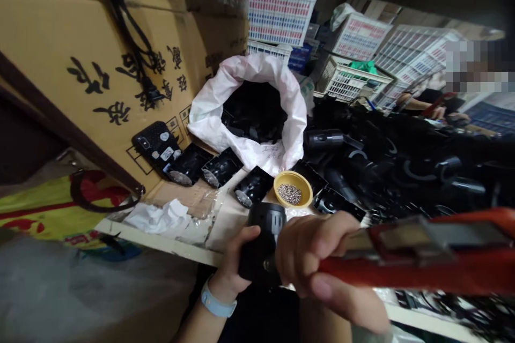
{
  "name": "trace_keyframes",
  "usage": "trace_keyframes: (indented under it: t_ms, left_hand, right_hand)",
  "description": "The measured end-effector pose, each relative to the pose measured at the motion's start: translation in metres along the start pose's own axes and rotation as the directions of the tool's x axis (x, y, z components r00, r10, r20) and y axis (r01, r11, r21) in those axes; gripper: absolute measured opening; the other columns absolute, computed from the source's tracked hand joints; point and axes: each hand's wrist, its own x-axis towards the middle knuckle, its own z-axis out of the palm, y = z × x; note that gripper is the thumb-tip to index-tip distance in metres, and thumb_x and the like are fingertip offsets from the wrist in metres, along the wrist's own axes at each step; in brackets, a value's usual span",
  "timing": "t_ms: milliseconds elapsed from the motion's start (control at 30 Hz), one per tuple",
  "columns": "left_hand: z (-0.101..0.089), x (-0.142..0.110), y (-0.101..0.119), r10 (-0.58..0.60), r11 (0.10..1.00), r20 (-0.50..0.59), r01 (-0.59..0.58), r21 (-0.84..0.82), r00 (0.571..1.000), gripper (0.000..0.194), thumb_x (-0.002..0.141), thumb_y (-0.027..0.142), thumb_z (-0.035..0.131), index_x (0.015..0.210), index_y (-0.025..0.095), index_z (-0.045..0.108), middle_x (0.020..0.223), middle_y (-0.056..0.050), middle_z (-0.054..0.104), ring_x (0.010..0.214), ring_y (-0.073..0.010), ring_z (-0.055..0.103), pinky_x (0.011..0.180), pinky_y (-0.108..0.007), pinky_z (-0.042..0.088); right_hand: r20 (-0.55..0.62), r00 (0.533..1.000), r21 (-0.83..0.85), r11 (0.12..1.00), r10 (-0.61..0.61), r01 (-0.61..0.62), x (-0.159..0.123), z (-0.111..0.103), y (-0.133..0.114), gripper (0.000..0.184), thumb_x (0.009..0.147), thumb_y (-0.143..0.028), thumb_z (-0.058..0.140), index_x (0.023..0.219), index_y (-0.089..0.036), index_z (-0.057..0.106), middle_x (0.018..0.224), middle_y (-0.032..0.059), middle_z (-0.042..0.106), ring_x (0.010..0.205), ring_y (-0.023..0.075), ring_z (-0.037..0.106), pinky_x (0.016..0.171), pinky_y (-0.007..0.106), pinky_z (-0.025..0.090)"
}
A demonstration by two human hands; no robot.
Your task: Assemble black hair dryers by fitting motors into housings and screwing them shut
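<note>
My left hand (237,260), with a pale blue wristband (218,301) on its wrist, grips a black plastic housing (263,241) from below. My right hand (322,262) closes around a red-handled tool (426,257), which reaches off to the right. Its fingers sit against the housing. A yellow bowl (293,189) of small metal screws stands just beyond the hands. Several similar black housings (253,186) lie in a row on the bench (229,230). The housing's lower end is hidden by my hands.
A white sack (209,112) of black parts leans on a cardboard box (104,64) carrying a phone (156,147) and a power cord. A heap of black parts (386,155) lies right. White crates (279,15) stand behind, near a co-worker's arm (416,103).
</note>
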Motion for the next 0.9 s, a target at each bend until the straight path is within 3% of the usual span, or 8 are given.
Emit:
trace_keyframes:
  t_ms: [100,167,233,333,500,667,900]
  left_hand:
    - [-0.002,-0.004,0.004,-0.146,0.987,0.11,0.152,-0.051,0.983,0.04,0.079,0.045,0.063,0.097,0.011,0.074,0.074,-0.009,0.074,0.074,-0.0257,0.071,0.067,-0.032,0.054]
    - [-0.005,-0.007,0.007,-0.206,0.969,0.213,0.23,-0.091,0.955,0.056,0.077,0.05,0.063,0.116,0.01,0.069,0.092,-0.014,0.076,0.086,-0.0268,0.072,0.076,-0.035,0.055]
    - [-0.008,-0.008,0.008,-0.22,0.963,0.275,0.254,-0.094,0.936,0.061,0.079,0.049,0.061,0.127,0.011,0.062,0.104,-0.017,0.074,0.095,-0.0256,0.071,0.085,-0.034,0.054]
    - [-0.014,-0.009,0.008,-0.234,0.963,0.295,0.263,-0.063,0.926,0.058,0.083,0.047,0.058,0.129,0.011,0.061,0.111,-0.019,0.073,0.1,-0.0259,0.07,0.089,-0.035,0.052]
    - [-0.017,-0.009,0.007,-0.257,0.964,0.215,0.265,-0.01,0.942,0.052,0.082,0.047,0.06,0.122,0.012,0.065,0.107,-0.019,0.074,0.094,-0.0299,0.072,0.082,-0.038,0.054]
    - [-0.013,-0.011,0.002,-0.206,0.978,0.099,0.206,0.012,0.973,0.037,0.082,0.039,0.063,0.109,0.014,0.071,0.094,-0.013,0.076,0.087,-0.0316,0.072,0.083,-0.044,0.053]
    - [-0.02,-0.011,0.004,-0.273,0.953,0.193,0.292,-0.08,0.942,0.039,0.086,0.041,0.058,0.11,0.014,0.073,0.092,-0.012,0.076,0.091,-0.0313,0.071,0.088,-0.045,0.051]
  right_hand:
    - [-0.147,0.983,-0.048,0.994,-0.107,0.1,0.006,-0.011,-0.025,0.029,0.076,-0.015,0.053,0.103,-0.021,0.059,0.05,-0.0102,0.036,0.035,0.0074,0.036,0.04,0.02,0.042]
    - [-0.281,0.941,-0.149,0.977,-0.191,0.153,0.011,-0.02,-0.036,0.028,0.073,-0.011,0.051,0.098,-0.019,0.061,0.05,-0.0086,0.041,0.037,0.0084,0.039,0.042,0.022,0.043]
    - [-0.374,0.897,-0.209,0.963,-0.237,0.167,0.014,-0.027,-0.037,0.027,0.07,-0.009,0.05,0.094,-0.018,0.06,0.05,-0.0074,0.046,0.037,0.0095,0.041,0.042,0.024,0.043]
    - [-0.434,0.861,-0.222,0.958,-0.264,0.181,0.015,-0.03,-0.024,0.025,0.07,-0.008,0.052,0.092,-0.019,0.059,0.05,-0.0076,0.05,0.037,0.0096,0.043,0.043,0.024,0.043]
    - [-0.428,0.854,-0.265,0.944,-0.296,0.195,0.01,-0.031,0.005,0.023,0.074,-0.007,0.055,0.093,-0.02,0.058,0.052,-0.0083,0.052,0.038,0.0098,0.044,0.041,0.024,0.043]
    - [-0.392,0.872,-0.331,0.929,-0.293,0.163,0.002,-0.034,0.015,0.023,0.081,-0.005,0.059,0.095,-0.022,0.057,0.057,-0.0066,0.055,0.045,0.011,0.05,0.047,0.026,0.046]
    - [-0.194,0.967,-0.261,0.959,-0.164,0.111,-0.002,-0.038,0.012,0.02,0.082,-0.011,0.06,0.094,-0.026,0.055,0.061,-0.0066,0.05,0.048,0.0106,0.047,0.049,0.024,0.044]
